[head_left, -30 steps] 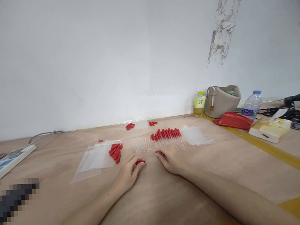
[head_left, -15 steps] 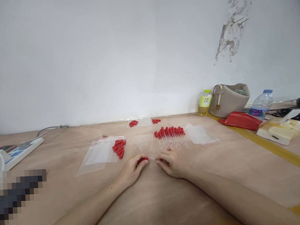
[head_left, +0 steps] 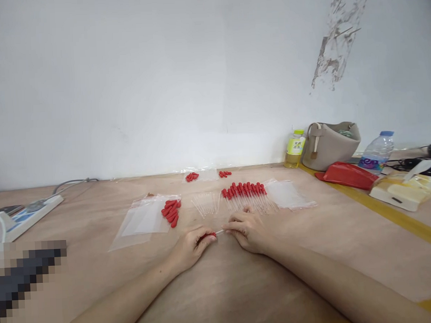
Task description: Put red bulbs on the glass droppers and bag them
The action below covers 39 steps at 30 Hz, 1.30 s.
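Note:
Between finger and thumb, my left hand [head_left: 194, 245] grips a red rubber dropper bulb [head_left: 212, 234]. A thin clear tube [head_left: 219, 232] runs from the bulb's end to my right hand [head_left: 249, 231], whose fingers are closed on its other end. The bulb is mostly covered by my left fingers. Just beyond the hands lie several loose clear tubes [head_left: 206, 204]. To their right is a row of droppers [head_left: 243, 191], each with a red bulb on a tube. A pile of loose red bulbs [head_left: 171, 212] rests at the left.
Clear zip bags [head_left: 143, 222] lie left, with another bag [head_left: 290, 194] on the right. Small bulb groups sit by the wall. A power strip [head_left: 35, 214] is far left. At right stand a tea bottle [head_left: 294, 151], grey bag [head_left: 331, 147], red pouch [head_left: 350, 175], water bottle [head_left: 377, 152] and tissue pack [head_left: 402, 191].
My left hand has moved slightly down and to the right, with the bulb. The tube now slants up towards my right hand, which is still closed on it.

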{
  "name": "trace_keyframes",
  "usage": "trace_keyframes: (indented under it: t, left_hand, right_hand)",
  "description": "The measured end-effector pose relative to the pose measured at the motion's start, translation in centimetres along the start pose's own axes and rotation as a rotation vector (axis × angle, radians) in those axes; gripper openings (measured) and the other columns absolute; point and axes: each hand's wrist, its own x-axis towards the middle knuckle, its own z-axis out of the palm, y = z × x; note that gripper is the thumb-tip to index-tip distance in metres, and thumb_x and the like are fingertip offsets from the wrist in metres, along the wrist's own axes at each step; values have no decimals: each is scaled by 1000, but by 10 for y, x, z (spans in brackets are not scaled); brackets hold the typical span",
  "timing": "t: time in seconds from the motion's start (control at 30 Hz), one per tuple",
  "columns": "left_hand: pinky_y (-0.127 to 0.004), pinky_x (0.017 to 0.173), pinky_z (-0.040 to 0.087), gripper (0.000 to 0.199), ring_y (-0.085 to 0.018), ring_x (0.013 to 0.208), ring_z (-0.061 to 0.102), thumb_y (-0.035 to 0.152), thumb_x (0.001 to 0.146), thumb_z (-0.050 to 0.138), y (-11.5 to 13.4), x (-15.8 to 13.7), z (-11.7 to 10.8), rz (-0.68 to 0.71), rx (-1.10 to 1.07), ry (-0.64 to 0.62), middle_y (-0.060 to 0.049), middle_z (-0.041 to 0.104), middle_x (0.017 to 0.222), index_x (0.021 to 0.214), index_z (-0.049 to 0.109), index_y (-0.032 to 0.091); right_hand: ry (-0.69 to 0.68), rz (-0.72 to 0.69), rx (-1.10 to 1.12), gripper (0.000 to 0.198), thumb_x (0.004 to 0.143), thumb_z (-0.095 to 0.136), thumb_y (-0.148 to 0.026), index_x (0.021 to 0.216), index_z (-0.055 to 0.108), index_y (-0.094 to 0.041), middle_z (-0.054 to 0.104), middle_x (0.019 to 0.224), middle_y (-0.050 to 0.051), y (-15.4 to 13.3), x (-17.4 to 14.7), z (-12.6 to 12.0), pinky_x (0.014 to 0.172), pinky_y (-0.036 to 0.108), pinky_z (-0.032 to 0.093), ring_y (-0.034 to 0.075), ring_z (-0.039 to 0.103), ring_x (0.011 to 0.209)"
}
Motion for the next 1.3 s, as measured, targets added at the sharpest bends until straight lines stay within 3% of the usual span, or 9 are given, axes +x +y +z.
trace_keyframes:
  t: [0.3, 0.53, 0.67, 0.77, 0.87, 1.0, 1.17, 1.3]
  left_hand:
    - [-24, 61, 39, 22, -13, 65, 49, 28, 88, 38, -2, 0, 3, 114, 95, -13, -2, 53, 70, 82, 56, 17]
    - [-25, 65, 41, 20, -14, 71, 51, 24, 89, 36, -7, 3, -2, 189, 118, -80, -3, 54, 77, 87, 55, 17]
    - [-27, 71, 42, 19, -16, 79, 52, 24, 88, 37, -13, 7, -6, 192, 108, 21, -4, 57, 84, 93, 54, 19]
    - [-32, 80, 41, 23, -19, 93, 50, 27, 84, 45, -16, 7, -8, 132, 122, 136, -6, 55, 99, 106, 50, 21]
    - [-33, 79, 42, 39, -20, 93, 50, 29, 79, 52, -19, 4, -10, 3, 135, 220, -7, 52, 105, 116, 41, 21]
    - [-29, 71, 45, 22, -18, 83, 54, 28, 81, 48, -21, 0, -12, -50, 131, 76, -4, 56, 94, 101, 51, 20]
    - [-30, 80, 43, 18, -18, 92, 54, 25, 82, 46, -21, 2, -13, -31, 130, -14, -4, 57, 101, 95, 58, 21]
    - [-34, 88, 40, 23, -19, 101, 51, 27, 82, 46, -23, 3, -12, -51, 124, -33, -5, 55, 112, 102, 58, 22]
  right_hand:
    - [-139, 155, 23, 26, 84, 38, -23, 70, 59, -19, 62, 68, 0, -19, 5, -2, 71, 29, 25, 10, 46, 58]
    - [-211, 274, 206, 30, 86, 35, -25, 72, 62, -19, 63, 64, -1, -23, 12, 5, 75, 28, 29, 10, 50, 58]
    - [-182, 277, 351, 31, 86, 30, -23, 78, 59, -17, 63, 75, 1, -26, 15, 3, 63, 22, 34, 10, 52, 66]
    - [-224, 297, 362, 24, 81, 38, -23, 69, 57, -16, 59, 64, 0, -26, 17, 0, 52, 19, 32, 9, 48, 55]
    - [-245, 434, 390, 16, 73, 44, -19, 65, 58, -16, 58, 58, -1, -15, 19, -8, 49, 18, 31, 8, 47, 51]
    - [-220, 681, 403, 16, 68, 47, -21, 59, 59, -14, 57, 54, 0, 19, 24, -21, 46, 17, 32, 9, 50, 50]
    - [-121, 844, 132, 27, 68, 48, -34, 49, 56, -16, 53, 47, -1, 55, 41, -22, 44, 20, 31, 10, 49, 47]
    - [-142, 966, -62, 21, 66, 49, -34, 62, 61, -17, 61, 63, 3, 64, 63, -7, 49, 21, 36, 15, 56, 59]
